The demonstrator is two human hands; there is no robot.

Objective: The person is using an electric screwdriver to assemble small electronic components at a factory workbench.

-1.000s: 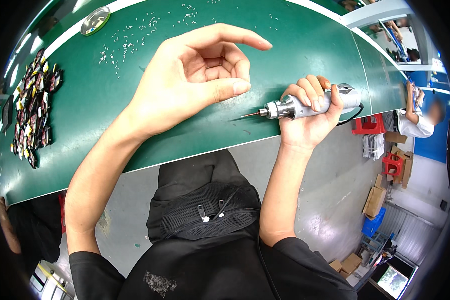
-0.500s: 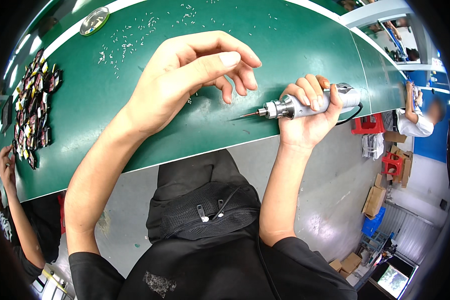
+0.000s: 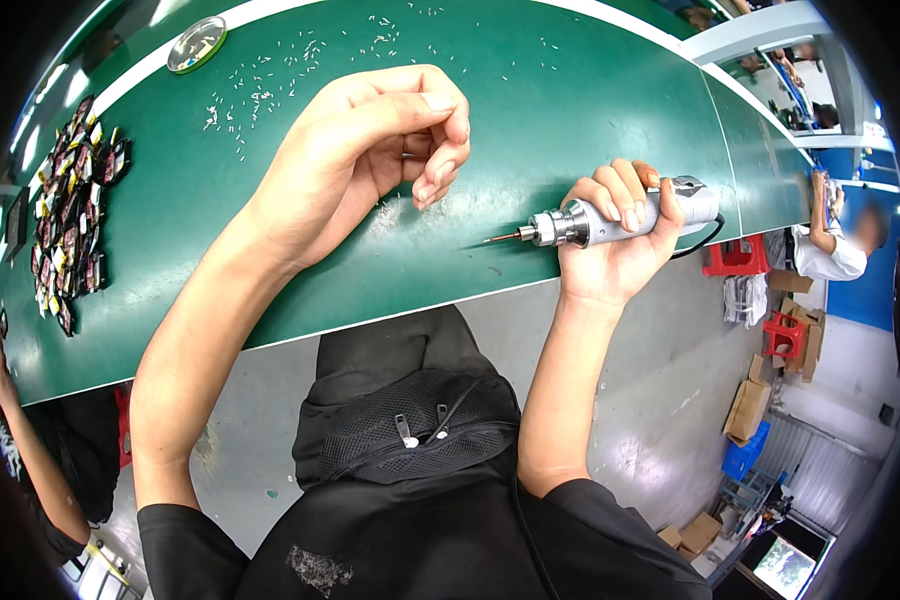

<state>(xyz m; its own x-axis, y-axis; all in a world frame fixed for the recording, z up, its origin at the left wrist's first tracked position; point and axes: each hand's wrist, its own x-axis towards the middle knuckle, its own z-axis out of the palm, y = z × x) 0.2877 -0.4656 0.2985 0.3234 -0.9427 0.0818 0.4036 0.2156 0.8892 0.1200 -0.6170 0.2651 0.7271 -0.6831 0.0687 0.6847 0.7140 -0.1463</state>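
My right hand (image 3: 618, 225) is wrapped round a silver-grey electric screwdriver (image 3: 595, 222), held level just above the near part of the green table. Its thin bit (image 3: 500, 239) points left, and a black cord leaves its rear end. To the left, my left hand (image 3: 370, 160) hovers over the table with its fingers curled in and the thumb against the index finger. Whatever it may hold is hidden. Many tiny white pieces (image 3: 260, 97) lie scattered on the table beyond it.
A heap of small black parts with yellow and white bits (image 3: 70, 215) covers the table's left part. A round shallow dish (image 3: 197, 45) stands at the far left edge. Another person's arm (image 3: 40, 455) reaches in at left; someone in white (image 3: 835, 245) is at far right, near red stools (image 3: 738, 254).
My left hand's fingers have curled inward from a looser, more spread pose. The screwdriver stays in my right hand almost unmoved. The neighbour's hand at left has shifted lower.
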